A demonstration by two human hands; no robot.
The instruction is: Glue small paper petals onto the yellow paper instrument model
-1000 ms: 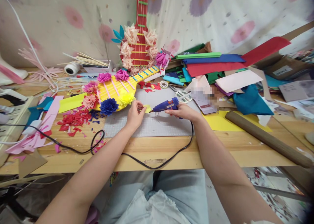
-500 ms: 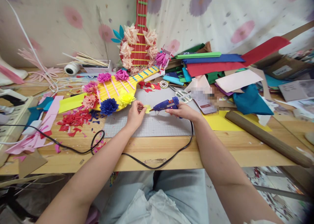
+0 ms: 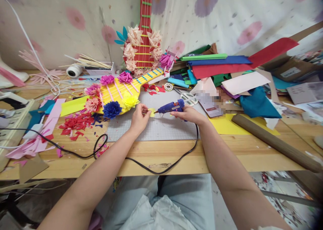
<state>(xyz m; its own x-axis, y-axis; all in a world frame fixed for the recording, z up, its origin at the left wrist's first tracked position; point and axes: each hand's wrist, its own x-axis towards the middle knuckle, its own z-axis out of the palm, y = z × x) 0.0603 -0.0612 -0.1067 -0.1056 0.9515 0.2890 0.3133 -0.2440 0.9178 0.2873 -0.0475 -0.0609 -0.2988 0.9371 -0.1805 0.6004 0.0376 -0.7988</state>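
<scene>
My left hand (image 3: 139,117) pinches a small yellow paper piece (image 3: 151,112) above the grey cutting mat (image 3: 156,127). My right hand (image 3: 189,114) grips a blue hot glue gun (image 3: 171,107), whose nozzle touches the yellow piece. The gun's black cord (image 3: 141,164) loops over the table edge and runs off to the left. Just left of my hands lies a yellow paper guitar (image 3: 121,92) covered with pink, blue and yellow paper flowers.
A red paper guitar (image 3: 142,45) with peach flowers leans on the back wall. Stacked coloured paper sheets (image 3: 222,65), scissors (image 3: 186,97) and a phone (image 3: 210,105) lie to the right, with a brown roll (image 3: 275,142) in front. Red paper scraps (image 3: 75,122) litter the left side.
The glue gun's nozzle has edged slightly up and left against the yellow piece. Both hands stay almost where they were.
</scene>
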